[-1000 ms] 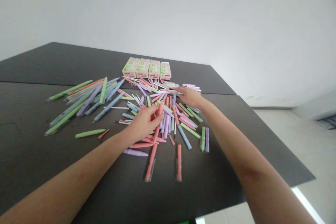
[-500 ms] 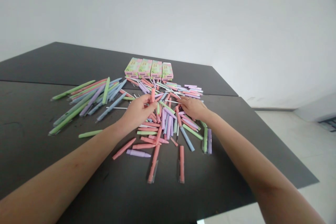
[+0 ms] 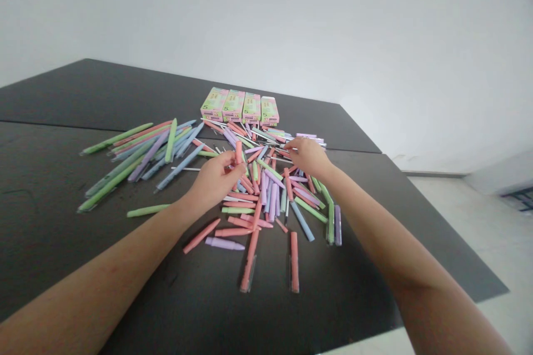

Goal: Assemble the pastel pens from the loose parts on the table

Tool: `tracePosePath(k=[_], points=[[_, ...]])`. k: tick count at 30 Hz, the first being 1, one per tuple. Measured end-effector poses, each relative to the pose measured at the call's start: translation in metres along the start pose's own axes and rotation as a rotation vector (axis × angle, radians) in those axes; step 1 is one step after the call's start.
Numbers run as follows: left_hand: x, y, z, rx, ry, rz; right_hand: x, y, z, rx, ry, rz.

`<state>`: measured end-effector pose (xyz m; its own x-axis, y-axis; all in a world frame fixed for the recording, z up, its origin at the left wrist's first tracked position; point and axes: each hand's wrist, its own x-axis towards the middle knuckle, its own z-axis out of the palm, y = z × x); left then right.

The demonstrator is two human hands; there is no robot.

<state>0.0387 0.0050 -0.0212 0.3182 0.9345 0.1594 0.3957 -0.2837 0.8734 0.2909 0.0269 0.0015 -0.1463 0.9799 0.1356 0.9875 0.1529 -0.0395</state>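
My left hand (image 3: pixel 219 177) is closed around a coral pen barrel (image 3: pixel 239 152), held upright between thumb and fingers at the left of the pile. Over the back of the loose pile, my right hand (image 3: pixel 308 154) reaches down with its fingers bent together among thin refills and barrels. Whatever its fingertips pinch is too small to make out. Beneath and between both hands lie mixed pen parts, such as a purple barrel (image 3: pixel 264 187), a green barrel (image 3: pixel 308 209) and a blue barrel (image 3: pixel 302 221). A white refill (image 3: pixel 281 159) lies just below the right fingertips.
Several pink-green boxes (image 3: pixel 252 106) stand in a row behind the pile. Capped-looking pens in clear sleeves, one of them green (image 3: pixel 110 186), are heaped at the left. Two coral barrels with clear sleeves, one here (image 3: pixel 295 262), lie near the front of the dark table (image 3: pixel 200 310).
My right hand has moved slightly away from me and lifted to the back of the pile. My left hand still holds the coral barrel, and the view has shifted a little.
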Motion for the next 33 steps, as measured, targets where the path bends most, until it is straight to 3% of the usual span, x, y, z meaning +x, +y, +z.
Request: tracePosePath(k=[6, 14, 20, 26, 33], points=[[-0.002, 0.0, -0.001, 0.008, -0.004, 0.013, 0.035, -0.02, 0.016, 0.012, -0.075, 0.04], [-0.004, 0.003, 0.0, -0.057, -0.04, -0.026, 0.044, -0.026, 0.022, -0.009, -0.126, 0.061], [-0.005, 0.004, 0.0, -0.049, -0.048, -0.016, 0.047, -0.024, 0.023, -0.047, -0.147, -0.012], [-0.005, 0.004, 0.003, -0.1, -0.061, -0.002, 0.047, -0.015, 0.022, 0.08, -0.119, -0.074], [-0.005, 0.002, 0.002, -0.115, -0.069, -0.018, 0.055, -0.024, 0.028, 0.142, -0.087, -0.158]])
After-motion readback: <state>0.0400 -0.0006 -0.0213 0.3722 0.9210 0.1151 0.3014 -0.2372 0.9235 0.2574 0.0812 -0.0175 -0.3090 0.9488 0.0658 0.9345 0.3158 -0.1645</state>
